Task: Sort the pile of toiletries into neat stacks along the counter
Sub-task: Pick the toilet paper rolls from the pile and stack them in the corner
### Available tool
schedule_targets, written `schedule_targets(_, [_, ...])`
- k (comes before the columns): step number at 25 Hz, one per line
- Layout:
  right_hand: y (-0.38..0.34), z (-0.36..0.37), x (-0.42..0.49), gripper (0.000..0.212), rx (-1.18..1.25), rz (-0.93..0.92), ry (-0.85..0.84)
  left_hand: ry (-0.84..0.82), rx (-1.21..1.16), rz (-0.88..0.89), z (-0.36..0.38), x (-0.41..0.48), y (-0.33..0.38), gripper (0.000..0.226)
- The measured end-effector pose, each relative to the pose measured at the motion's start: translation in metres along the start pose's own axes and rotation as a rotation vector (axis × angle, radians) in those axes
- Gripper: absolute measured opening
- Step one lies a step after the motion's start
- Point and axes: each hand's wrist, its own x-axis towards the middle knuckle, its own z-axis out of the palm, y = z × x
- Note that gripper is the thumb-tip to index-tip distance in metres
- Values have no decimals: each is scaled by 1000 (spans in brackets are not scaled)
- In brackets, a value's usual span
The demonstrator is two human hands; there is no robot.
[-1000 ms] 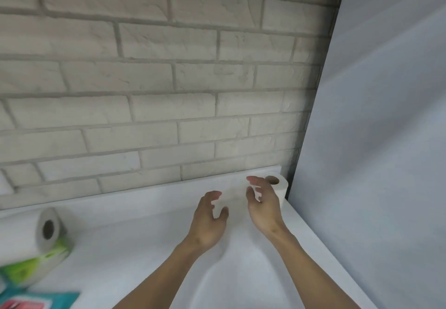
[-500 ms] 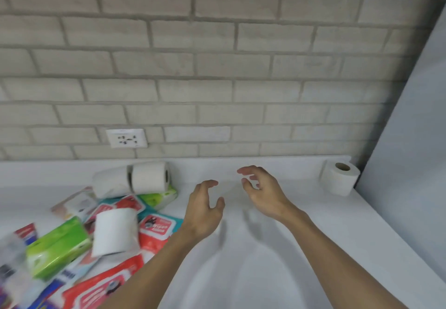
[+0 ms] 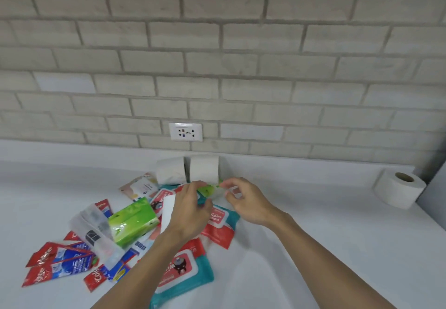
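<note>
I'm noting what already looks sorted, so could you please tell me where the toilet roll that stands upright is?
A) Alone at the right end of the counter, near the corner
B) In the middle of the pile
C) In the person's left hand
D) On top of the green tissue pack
A: the upright toilet roll stands by itself on the counter at the far right, apart from the pile.

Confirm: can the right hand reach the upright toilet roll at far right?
Probably yes: only bare counter lies between the right hand and the toilet roll; it stands apart from the pile.
</note>
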Motion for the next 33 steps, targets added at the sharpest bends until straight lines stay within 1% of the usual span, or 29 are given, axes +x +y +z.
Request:
schedule_targets(5, [-11, 34, 13, 28, -8, 41, -100, 45, 82, -33, -15, 2, -28, 37])
schedule_targets(7, [-11, 47, 17, 28, 34, 108, -144, 70, 124, -86, -16, 3, -35, 39])
schedule_targets(10, [-12, 64, 24, 34, 179, 252, -193, 88, 151, -149, -19, 0, -42, 44])
schedule_targets(12, [-12, 74, 29, 36, 264, 335, -195, 76, 119, -192, -19, -2, -46, 49])
schedule_targets(16, [-7, 94, 39, 44, 278, 423, -187, 30, -10, -294, -16, -3, -58, 55])
schedule_targets(18, [-4, 102, 42, 47, 278, 442, -197, 9, -79, -358, -14, -3, -61, 59])
schedule_targets(20, [-7, 107, 40, 50, 276, 442, -206, -9, -130, -439, -12, -5, -62, 68])
schedule_targets(23, [-9, 110, 37, 55, 235, 433, -198, -28, -176, -513, -10, -6, -63, 68])
schedule_targets(27, [-9, 110, 34, 55, 281, 441, -162, -80, -189, -515, -12, -6, -62, 64])
schedule_targets(30, [-11, 108, 29, 54, 324, 444, -140, -60, -188, -491, -14, -7, -61, 69])
schedule_targets(33, [-9, 106, 25, 54, 418, 436, -99, -55, -220, -476, -17, -10, -58, 74])
